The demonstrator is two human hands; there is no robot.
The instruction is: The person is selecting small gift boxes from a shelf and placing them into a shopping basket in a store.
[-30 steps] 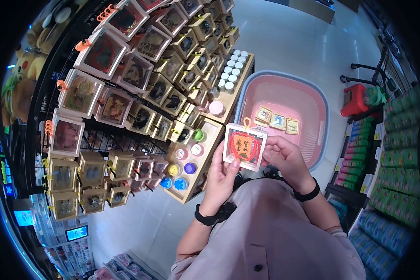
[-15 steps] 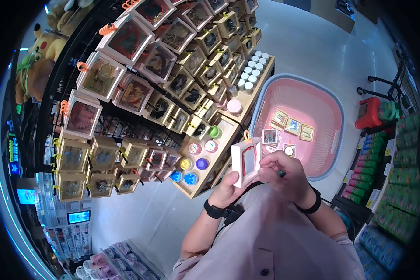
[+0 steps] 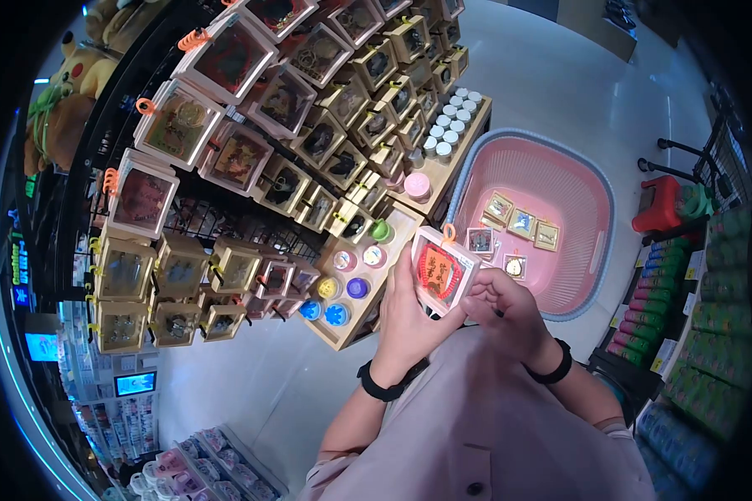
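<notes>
My left hand is wrapped round the left side and bottom of a small pale-framed display box, which is tilted with its clear front towards me. Red and orange contents with dark markings show through the window, and an orange coil loop sits at its top corner. My right hand is closed, its fingertips curled right at the box's lower right edge; what is in those fingers, if anything, I cannot tell. Beyond lies a pink basket with a blue-grey rim, holding several similar boxes.
Rows of framed boxes hang on a black rack at the left. On the wooden shelf stand white-lidded jars and colourful tubs. Shelves of green and pink packages line the right side, near a red container.
The box has turned from nearly edge-on to face me, showing its red contents. My left hand has shifted up along its side; my right hand stays by the right edge.
</notes>
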